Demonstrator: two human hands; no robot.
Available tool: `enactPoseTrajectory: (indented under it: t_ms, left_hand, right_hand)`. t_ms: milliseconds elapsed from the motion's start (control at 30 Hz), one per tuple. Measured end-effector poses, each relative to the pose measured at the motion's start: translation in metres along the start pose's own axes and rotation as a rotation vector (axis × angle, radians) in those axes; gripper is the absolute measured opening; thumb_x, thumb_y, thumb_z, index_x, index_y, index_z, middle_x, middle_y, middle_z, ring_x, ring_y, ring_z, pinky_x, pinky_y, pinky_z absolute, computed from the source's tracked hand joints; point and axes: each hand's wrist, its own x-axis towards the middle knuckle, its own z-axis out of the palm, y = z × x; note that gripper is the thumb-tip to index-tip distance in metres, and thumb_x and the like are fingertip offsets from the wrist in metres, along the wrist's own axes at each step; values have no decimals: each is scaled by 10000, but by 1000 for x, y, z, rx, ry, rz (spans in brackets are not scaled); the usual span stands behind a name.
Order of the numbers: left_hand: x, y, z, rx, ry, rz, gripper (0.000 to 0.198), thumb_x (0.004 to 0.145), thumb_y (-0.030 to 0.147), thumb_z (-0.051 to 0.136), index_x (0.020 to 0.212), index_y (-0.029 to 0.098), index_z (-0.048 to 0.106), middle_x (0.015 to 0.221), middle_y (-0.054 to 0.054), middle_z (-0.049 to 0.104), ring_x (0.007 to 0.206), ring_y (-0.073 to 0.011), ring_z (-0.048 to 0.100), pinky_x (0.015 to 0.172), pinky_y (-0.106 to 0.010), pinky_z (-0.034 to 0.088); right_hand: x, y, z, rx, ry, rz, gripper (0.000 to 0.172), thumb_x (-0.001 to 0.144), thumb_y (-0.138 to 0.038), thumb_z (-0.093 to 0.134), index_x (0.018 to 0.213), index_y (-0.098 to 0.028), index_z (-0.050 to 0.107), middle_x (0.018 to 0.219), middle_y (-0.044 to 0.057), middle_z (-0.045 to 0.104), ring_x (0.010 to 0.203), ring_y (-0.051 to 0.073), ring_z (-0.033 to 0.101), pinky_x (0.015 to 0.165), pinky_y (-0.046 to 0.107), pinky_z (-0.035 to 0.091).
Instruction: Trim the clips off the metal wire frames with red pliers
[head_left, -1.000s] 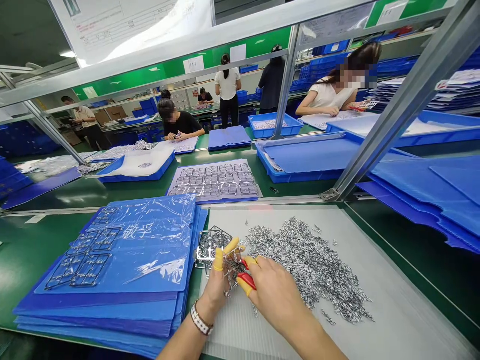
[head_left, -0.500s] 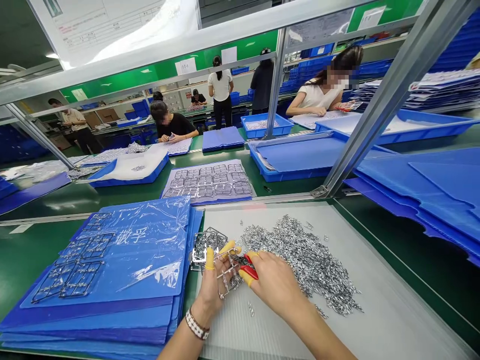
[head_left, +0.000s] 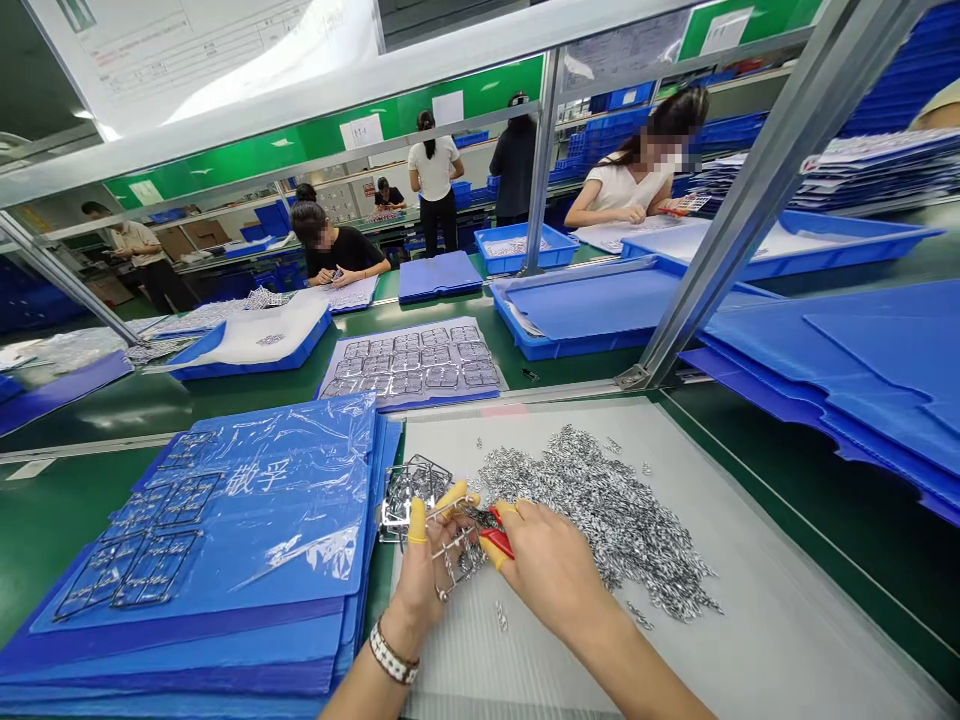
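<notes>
Left hand [head_left: 424, 575] is pinching a stamped metal frame [head_left: 415, 495] between yellow-cotted thumb and forefinger [head_left: 417, 520], other fingers curled behind it. The frame is standing tilted up from the hand, its open lattice leaning away toward the far side of the bench. One thin bar is pointing roughly rightward from the left hand to the cutter tips; exact long axis is hard to read through the fingers. Right hand [head_left: 551, 575] is closed around red-handled side cutters [head_left: 499, 535], their tips angled up-left and meeting the bar. Both hands are close together, just left of centre on the board.

Surface: a mound of small cut metal pieces [head_left: 600, 510] is spreading right of the hands, touching the right hand, with a few strays lying loose. Beneath is a translucent corrugated plastic board [head_left: 757, 610]. To its left, a stack of blue corrugated sheets [head_left: 187, 645] is carrying more metal frames [head_left: 127, 575] under clear film. A beaded bracelet [head_left: 394, 655] is circling the left wrist.

Room: a green workbench [head_left: 90, 530] is running along the row, with aluminium uprights [head_left: 720, 240] and blue trays [head_left: 570, 320] beyond. A co-worker in a black top [head_left: 337, 250] and another in a white top [head_left: 630, 190] are sitting at the next bench, handling small pieces; two people [head_left: 433, 170] are standing farther back.
</notes>
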Motion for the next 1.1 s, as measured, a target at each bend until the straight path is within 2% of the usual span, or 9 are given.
enactPoseTrajectory:
  t_ms: [133,333,567,833,1100]
  left_hand:
    - [1,5,2,-70,-28,-21,644,814,647,474,1189,146,625,1170,-144,641,966,-242,614,910,-375,439]
    - [1,7,4,-125,-25,15,691,842,678,358,1190,141,620,1119,-149,657,985,-257,623,964,-405,418]
    - [0,4,0,-73,-10,73,660,828,669,408,1219,173,603,1140,-134,650,1032,-269,603,962,-428,423]
    - [-2,3,2,-2,13,100,711,773,701,474,1225,166,596,1102,-141,658,973,-272,616,884,-409,456]
    - [-3,4,4,28,16,167,701,781,698,462,1223,172,599,1142,-137,640,974,-264,608,916,-422,452]
  right_hand:
    - [-7,4,4,50,-23,4,163,834,-316,562,922,-196,627,871,81,664,831,246,615,706,349,426]
    - [-14,3,14,100,-23,5,202,821,-329,556,960,-199,623,920,81,668,880,264,602,754,384,412]
    - [-12,-3,11,95,-21,-4,172,819,-339,559,906,-206,624,905,80,671,868,256,599,751,375,405]
    - [-11,-7,9,52,-40,-4,177,816,-325,568,922,-198,630,906,88,667,880,268,601,762,384,407]
    - [-6,-10,6,35,-95,-17,155,822,-291,553,870,-179,649,855,100,673,799,254,639,678,342,434]
